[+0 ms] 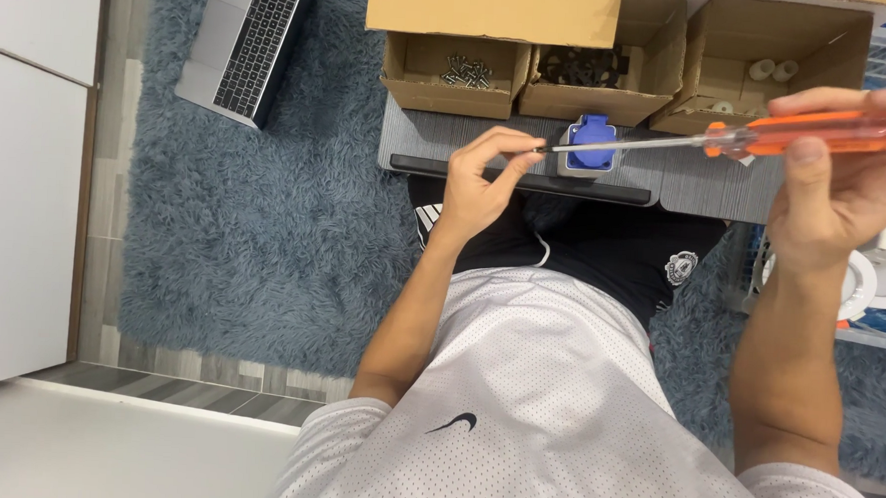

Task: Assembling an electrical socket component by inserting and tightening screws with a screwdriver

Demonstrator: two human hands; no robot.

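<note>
While both hands are up: they hang in the air over a small grey table (705,186), with the person's lap below.
Right hand (844,187): its fingers are closed around the orange handle of a screwdriver (767,137).
Screwdriver line: it lies almost flat, from right to left. The handle is on the right and the thin metal rod points left, tipping down a tiny bit.
Left hand (481,181): the thumb and first finger are pinched together right at the tip of the rod. They seem to hold something very small there (too tiny to say what it is).
Which hand is nearer the tip: the left one. It touches the tip, and the right hand is far along at the other end.
Blue plug socket (591,144): it sits on the table, just past the tip and under the rod. It is not touching either hand.
Boxes: three open cardboard boxes stand at the far edge of the table. One holds screws (466,71), one holds dark parts (580,66), and one holds white parts (772,69).
Room to move: there is open air between the two hands. The boxes are close behind the socket.
Off to the side: a laptop (241,41) lies on a fluffy blue rug (265,221), well away from the hands.
</note>
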